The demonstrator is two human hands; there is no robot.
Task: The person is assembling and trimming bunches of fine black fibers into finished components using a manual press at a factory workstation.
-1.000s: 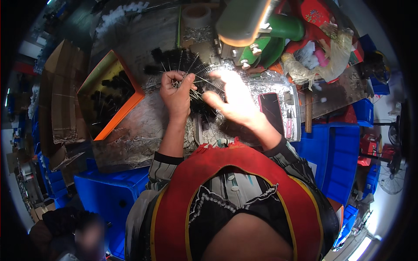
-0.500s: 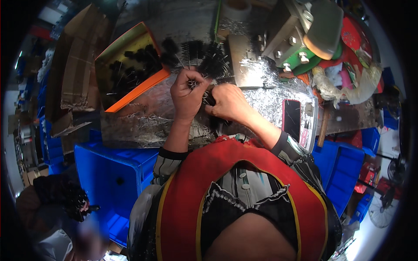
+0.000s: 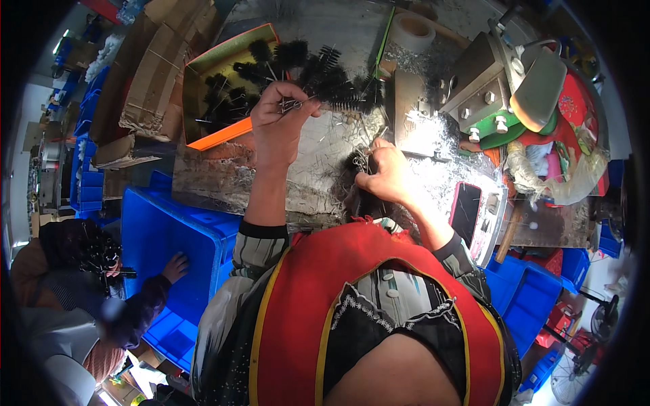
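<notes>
My left hand [image 3: 279, 122] is closed round a bunch of black bristle brushes [image 3: 323, 76] with twisted wire stems. Their bristle heads fan out beyond my fingers, and small wire loops show at the palm. Lower and to the right, my right hand [image 3: 391, 174] is closed on more wire-stemmed brushes [image 3: 362, 161]. Wire loops stick up by its thumb, and dark bristles show below, partly in shadow. Left of my left hand lies an open tray [image 3: 227, 134], yellow inside with an orange edge, holding several black brushes [image 3: 220, 101].
A bolted metal machine [image 3: 484, 101] stands at the right, with wire scraps scattered before it. Near it lie a phone [image 3: 466, 211] and a tape roll [image 3: 413, 32]. A cardboard box [image 3: 159, 64] stands left. A co-worker's hand [image 3: 175, 267] is at a blue bin [image 3: 169, 223].
My hands have moved apart: the left lies farther from my body, the right farther right. The whole view has shifted. A co-worker's hand now shows at the blue bin.
</notes>
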